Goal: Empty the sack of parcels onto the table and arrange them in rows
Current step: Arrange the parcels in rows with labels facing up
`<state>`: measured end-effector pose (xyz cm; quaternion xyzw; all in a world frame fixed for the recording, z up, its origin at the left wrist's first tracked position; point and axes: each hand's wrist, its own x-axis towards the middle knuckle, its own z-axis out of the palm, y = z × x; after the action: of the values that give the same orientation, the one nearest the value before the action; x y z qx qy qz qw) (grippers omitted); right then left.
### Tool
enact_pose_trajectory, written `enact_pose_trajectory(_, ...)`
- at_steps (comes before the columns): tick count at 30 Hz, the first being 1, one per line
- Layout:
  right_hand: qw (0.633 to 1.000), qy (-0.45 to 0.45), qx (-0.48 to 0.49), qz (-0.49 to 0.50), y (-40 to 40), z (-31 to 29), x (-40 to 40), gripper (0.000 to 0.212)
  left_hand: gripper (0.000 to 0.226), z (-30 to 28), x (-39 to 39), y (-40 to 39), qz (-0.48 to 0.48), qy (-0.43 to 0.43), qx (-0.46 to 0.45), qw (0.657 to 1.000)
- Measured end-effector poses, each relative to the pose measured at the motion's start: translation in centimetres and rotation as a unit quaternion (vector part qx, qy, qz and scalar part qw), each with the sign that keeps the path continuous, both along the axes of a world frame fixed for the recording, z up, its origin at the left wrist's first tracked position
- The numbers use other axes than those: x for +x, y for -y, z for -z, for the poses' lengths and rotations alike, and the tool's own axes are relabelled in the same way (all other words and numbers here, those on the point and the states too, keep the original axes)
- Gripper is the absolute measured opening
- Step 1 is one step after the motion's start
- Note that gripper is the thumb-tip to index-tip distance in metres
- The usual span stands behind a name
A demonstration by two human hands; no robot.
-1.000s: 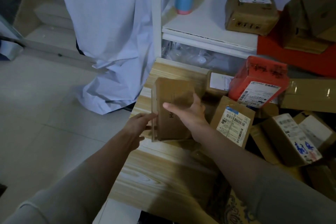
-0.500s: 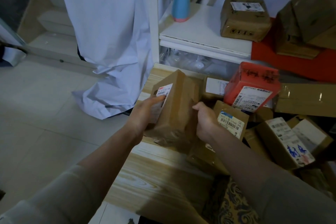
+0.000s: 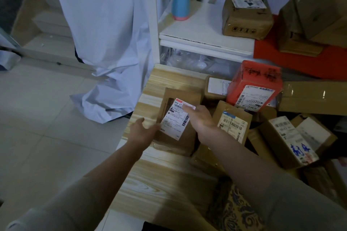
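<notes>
A brown cardboard parcel (image 3: 178,137) with a white label lies flat, label up, near the left edge of the wooden table (image 3: 159,184). My left hand (image 3: 144,131) rests against its left side with fingers relaxed. My right hand (image 3: 201,118) lies flat over its right part, fingers straight, touching the label. To the right is a jumble of parcels: a red one (image 3: 255,84), a brown one with a barcode label (image 3: 232,120) and a box with blue writing (image 3: 289,140).
A pale sack (image 3: 105,43) hangs and slumps on the tiled floor to the left of the table. Behind stands a white shelf (image 3: 202,30) with a blue spray bottle (image 3: 181,0) and a brown box (image 3: 246,15). More cartons (image 3: 315,15) are stacked at the back right.
The parcel, held upright and then tilted between both hands, now lies flat on the table with its label up. Both hands have loosened from gripping it.
</notes>
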<state>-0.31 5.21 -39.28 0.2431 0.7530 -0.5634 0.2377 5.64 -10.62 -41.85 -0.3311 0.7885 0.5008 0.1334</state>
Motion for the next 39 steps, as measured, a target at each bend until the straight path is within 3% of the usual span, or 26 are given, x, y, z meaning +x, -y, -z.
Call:
enact_pose_trajectory(3,0.996,-0.023,0.062,-0.052,0.2,0.8,0.4,0.039,0.072,0.1,0.3,-0.4,0.016,0.099,0.107,0.989)
enact_pose_trajectory(6,0.993,-0.040,0.091,-0.067,0.3,0.6,0.6,0.043,0.050,-0.1,-0.5,-0.8,0.000,0.082,0.190,0.978)
enact_pose_trajectory(9,0.992,-0.058,0.052,-0.098,0.0,-0.2,0.1,0.052,0.025,-0.4,-2.1,-0.9,-0.024,0.015,0.174,0.984)
enact_pose_trajectory(11,0.993,-0.066,0.022,-0.095,-0.2,-0.9,-0.5,0.056,0.034,-0.5,-3.5,-0.5,-0.053,-0.011,0.150,0.987)
enact_pose_trajectory(13,0.992,-0.073,0.024,-0.102,-0.3,-1.0,-1.2,0.047,0.050,0.1,-5.0,0.1,-0.065,-0.023,0.135,0.988)
enact_pose_trajectory(18,0.987,-0.127,0.062,-0.083,-0.8,-0.2,-2.3,0.038,0.060,1.7,-8.7,0.4,-0.062,-0.056,0.092,0.992)
enact_pose_trajectory(29,0.923,-0.352,0.152,-0.021,-5.5,-2.0,-3.1,0.024,0.041,3.6,-15.0,0.0,-0.155,-0.059,0.068,0.984)
enact_pose_trajectory(32,0.903,-0.392,0.176,0.011,-7.3,-2.4,-2.7,0.022,0.054,2.6,-14.9,-1.3,-0.179,-0.046,0.045,0.982)
enact_pose_trajectory(35,0.889,-0.412,0.192,0.059,-9.6,-2.6,-2.4,0.017,0.077,0.5,-13.0,-5.0,-0.165,-0.044,-0.100,0.980)
enact_pose_trajectory(37,0.884,-0.410,0.203,0.092,-11.1,-2.7,-2.0,0.016,0.092,-0.6,-11.8,-8.1,-0.107,-0.111,-0.150,0.977)
enact_pose_trajectory(39,0.887,-0.397,0.208,0.110,-12.6,-2.6,-1.5,0.019,0.110,-0.9,-11.8,-11.0,0.016,-0.184,-0.125,0.975)
